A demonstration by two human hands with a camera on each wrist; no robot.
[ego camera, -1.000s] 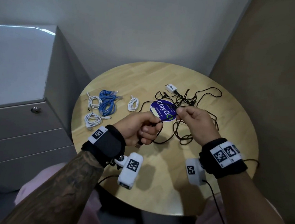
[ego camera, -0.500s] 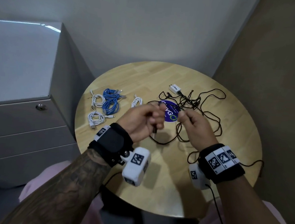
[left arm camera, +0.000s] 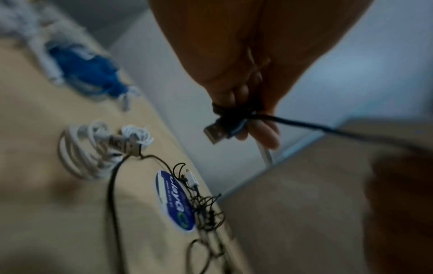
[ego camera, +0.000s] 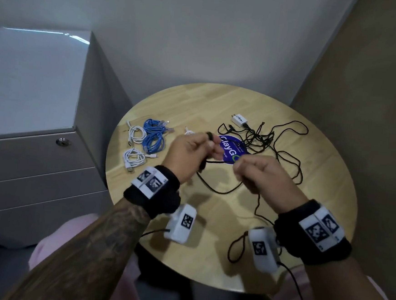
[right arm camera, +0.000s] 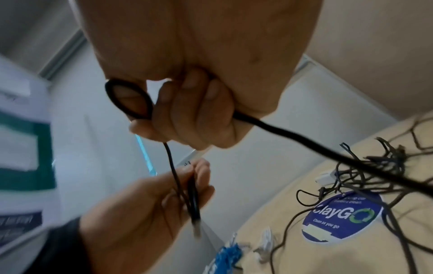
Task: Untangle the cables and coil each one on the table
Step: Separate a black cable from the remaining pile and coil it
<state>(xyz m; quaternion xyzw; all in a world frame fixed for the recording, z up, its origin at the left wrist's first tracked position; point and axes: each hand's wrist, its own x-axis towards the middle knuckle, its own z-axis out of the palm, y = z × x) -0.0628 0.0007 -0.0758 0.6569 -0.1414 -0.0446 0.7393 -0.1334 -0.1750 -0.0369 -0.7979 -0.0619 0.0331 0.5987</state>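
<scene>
A black USB cable [ego camera: 217, 162] runs between my two hands above the round wooden table [ego camera: 318, 206]. My left hand [ego camera: 212, 148] pinches its USB plug end [left arm camera: 216, 132], with a turn of the cable round the fingers. My right hand [ego camera: 243, 167] grips the same cable [right arm camera: 293, 135], and a small loop [right arm camera: 127, 100] sticks out beside its fingers. The cable trails back to a tangle of black cables [ego camera: 260, 138] beside a white charger [ego camera: 239, 120]. Slack cable [ego camera: 256, 209] lies under my right wrist.
Two white coils [ego camera: 136, 134] [ego camera: 133, 157] and blue coiled cables [ego camera: 154, 134] lie at the table's left. Another white coil [left arm camera: 93, 148] lies close below my left hand. A blue round sticker [ego camera: 231, 150] marks the table's middle. A grey cabinet [ego camera: 41, 114] stands left.
My left hand has risen and moved away from me, turning with the plug end. My right hand has drawn back toward me, pulling more black cable out of the tangle.
</scene>
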